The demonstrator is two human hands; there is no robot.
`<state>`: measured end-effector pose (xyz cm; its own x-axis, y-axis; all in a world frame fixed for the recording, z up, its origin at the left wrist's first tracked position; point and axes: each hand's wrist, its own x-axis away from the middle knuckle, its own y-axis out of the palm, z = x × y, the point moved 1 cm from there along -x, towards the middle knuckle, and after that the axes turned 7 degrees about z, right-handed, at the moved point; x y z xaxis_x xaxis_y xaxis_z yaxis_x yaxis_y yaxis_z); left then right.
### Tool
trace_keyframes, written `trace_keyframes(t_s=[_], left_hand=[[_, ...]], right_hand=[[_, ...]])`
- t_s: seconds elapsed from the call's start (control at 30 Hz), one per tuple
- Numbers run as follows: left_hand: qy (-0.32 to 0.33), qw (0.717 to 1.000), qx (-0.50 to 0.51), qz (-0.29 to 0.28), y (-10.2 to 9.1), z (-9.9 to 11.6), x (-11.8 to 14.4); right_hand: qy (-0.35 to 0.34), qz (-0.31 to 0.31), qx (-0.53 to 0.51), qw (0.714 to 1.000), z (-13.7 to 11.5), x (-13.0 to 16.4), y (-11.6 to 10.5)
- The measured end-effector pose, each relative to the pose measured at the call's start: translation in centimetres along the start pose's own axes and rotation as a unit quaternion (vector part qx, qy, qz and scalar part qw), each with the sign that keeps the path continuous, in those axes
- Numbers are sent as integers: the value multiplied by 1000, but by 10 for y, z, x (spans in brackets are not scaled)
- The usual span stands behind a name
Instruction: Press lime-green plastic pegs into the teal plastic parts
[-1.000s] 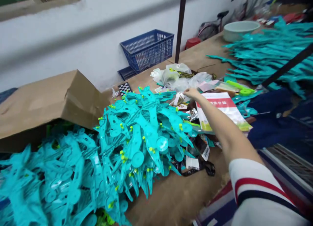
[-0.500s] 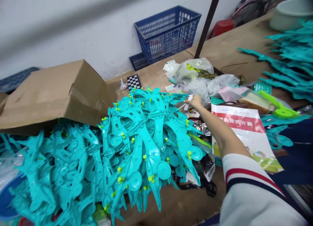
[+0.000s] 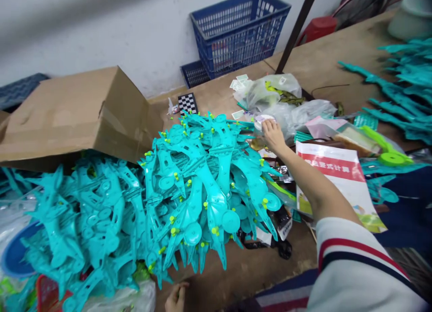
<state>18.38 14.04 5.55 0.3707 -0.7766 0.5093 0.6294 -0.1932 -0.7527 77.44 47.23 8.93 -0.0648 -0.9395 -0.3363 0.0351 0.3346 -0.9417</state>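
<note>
My right hand [image 3: 274, 135] reaches over the far right side of a heap of turquoise plastic parts [image 3: 216, 186]. Its fingers are closed on the near edge of a white, round, flat object [image 3: 263, 119], whose kind I cannot make out. At the bottom edge, my left hand [image 3: 177, 298] shows only in part, below the heap, with its fingers curled. Whether something is in them is hidden. The heaped parts have round discs, pointed ends and small yellow-green pegs. More turquoise parts [image 3: 97, 213] lie to the left.
A cardboard box [image 3: 67, 109] leans over the left parts. Blue crates [image 3: 239, 37] stand by the wall. Plastic bags [image 3: 280, 96], a small checkered board [image 3: 187, 104] and a red-and-white printed packet [image 3: 337, 177] lie on the table [image 3: 337, 55]. Turquoise pieces [image 3: 405, 91] spread at right.
My right hand now has its fingers over the white round object, its back turned up. My left hand has come into view at the bottom. The view has shifted slightly.
</note>
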Motion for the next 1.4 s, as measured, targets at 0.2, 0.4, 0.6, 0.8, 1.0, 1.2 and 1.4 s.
trace_keyframes(t_s=[0.2, 0.4, 0.6, 0.8, 1.0, 1.2, 1.4], left_hand=[[16, 999, 34, 26, 7, -53, -14], [-3, 997, 77, 25, 7, -44, -10], [18, 996, 84, 40, 15, -49, -18], [16, 995, 80, 51, 17, -53, -22], [35, 994, 96, 24, 22, -38, -18], [9, 989, 142, 36, 13, -23, -11], [-160, 944, 287, 2, 6, -22, 8]], right_hand=[[-9, -40, 56, 998, 10, 7, -21], [21, -65, 59, 996, 1, -1, -28], [-68, -57, 54, 995, 14, -8, -20], [-170, -86, 24, 981, 44, -10, -20], [-56, -68, 41, 995, 24, -5, -38], [9, -109, 26, 994, 11, -23, -55], [-56, -29, -63, 996, -109, 42, -109]])
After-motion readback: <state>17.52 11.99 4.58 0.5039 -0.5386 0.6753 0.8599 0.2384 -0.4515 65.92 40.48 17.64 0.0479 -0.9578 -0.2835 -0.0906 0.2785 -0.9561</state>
